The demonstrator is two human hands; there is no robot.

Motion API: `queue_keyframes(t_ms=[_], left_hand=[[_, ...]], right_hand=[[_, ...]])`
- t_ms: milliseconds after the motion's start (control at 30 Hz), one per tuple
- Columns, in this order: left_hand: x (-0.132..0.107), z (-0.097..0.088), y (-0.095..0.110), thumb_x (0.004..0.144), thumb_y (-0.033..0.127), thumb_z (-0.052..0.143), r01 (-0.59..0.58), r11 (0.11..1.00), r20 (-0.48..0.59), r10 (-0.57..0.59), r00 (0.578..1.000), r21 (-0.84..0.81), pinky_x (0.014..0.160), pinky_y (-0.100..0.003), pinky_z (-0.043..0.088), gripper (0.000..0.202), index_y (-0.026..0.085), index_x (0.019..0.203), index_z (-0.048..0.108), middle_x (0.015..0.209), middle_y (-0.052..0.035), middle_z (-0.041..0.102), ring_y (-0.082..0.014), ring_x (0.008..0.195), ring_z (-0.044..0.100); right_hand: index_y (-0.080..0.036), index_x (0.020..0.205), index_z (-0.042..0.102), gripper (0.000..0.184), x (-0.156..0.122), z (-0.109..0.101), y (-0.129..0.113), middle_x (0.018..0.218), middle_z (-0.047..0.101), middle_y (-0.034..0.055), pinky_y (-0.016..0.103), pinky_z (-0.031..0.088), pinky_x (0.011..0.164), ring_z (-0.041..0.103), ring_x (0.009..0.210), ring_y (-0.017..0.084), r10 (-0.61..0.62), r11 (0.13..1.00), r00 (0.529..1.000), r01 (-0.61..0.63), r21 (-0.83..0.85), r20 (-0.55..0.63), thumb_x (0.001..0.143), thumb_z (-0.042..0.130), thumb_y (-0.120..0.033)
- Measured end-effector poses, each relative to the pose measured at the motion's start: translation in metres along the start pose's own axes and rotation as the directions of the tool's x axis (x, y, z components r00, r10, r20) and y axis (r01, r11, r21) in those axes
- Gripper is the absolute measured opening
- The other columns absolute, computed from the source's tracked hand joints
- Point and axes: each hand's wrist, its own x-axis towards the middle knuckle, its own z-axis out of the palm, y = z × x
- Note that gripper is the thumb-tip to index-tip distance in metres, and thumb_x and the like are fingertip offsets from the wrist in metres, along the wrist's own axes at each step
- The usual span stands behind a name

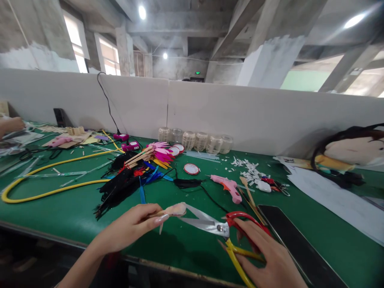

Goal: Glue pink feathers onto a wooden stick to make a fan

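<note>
Along the near edge of the green desk (192,256): black slab (300,244), right of the hands. Yellow hose (51,180), left side of the desk. Black feather bundle (120,188), ahead of the left hand. Pink glue gun (228,188), ahead of the scissors. Another person's hand (12,125), far-left edge. Right hand (267,256): fingers through red-and-yellow scissors (210,224), blades parted, pointing left. Left hand (129,228): thumb and fingers pinching a small pale pink piece (174,210) on a thin stick, its right end at the blade tips.
</note>
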Motion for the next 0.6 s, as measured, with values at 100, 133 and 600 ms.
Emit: queue_keyframes(t_ms=[100,133,600], left_hand=[[0.006,-0.003,0.004,0.085,0.041,0.036,-0.052,0.998,0.210,0.044,0.977,0.029,0.059,-0.017,0.037,0.037,0.018,0.066,0.058,0.064,0.0030,0.053,-0.0110,0.063,0.048],[0.008,-0.004,0.005,0.086,0.040,0.033,-0.063,0.997,0.230,0.053,0.972,0.036,0.059,-0.017,0.035,0.039,0.017,0.064,0.056,0.062,0.0033,0.051,-0.0106,0.062,0.047],[0.013,-0.009,-0.009,0.089,0.038,0.027,-0.128,0.982,0.262,0.089,0.961,0.137,0.053,-0.020,0.029,0.038,0.018,0.058,0.038,0.058,0.0043,0.040,-0.0096,0.055,0.037]], right_hand=[[-0.018,0.111,0.057,0.041,-0.006,0.001,0.001,0.104,0.063,0.0059,0.028,0.050,0.078,0.059,0.096,0.020,0.000,1.000,1.000,0.000,0.015,-0.002,0.073,0.048,-0.030],[-0.019,0.111,0.058,0.041,-0.007,0.000,0.001,0.103,0.064,0.0059,0.028,0.050,0.078,0.059,0.095,0.020,0.004,1.000,1.000,-0.004,0.014,-0.007,0.073,0.049,-0.031],[-0.008,0.094,0.063,0.034,0.012,-0.017,-0.011,0.080,0.068,0.0100,0.026,0.055,0.062,0.065,0.076,0.021,-0.203,0.975,0.975,0.192,-0.112,-0.089,0.072,0.049,-0.030]])
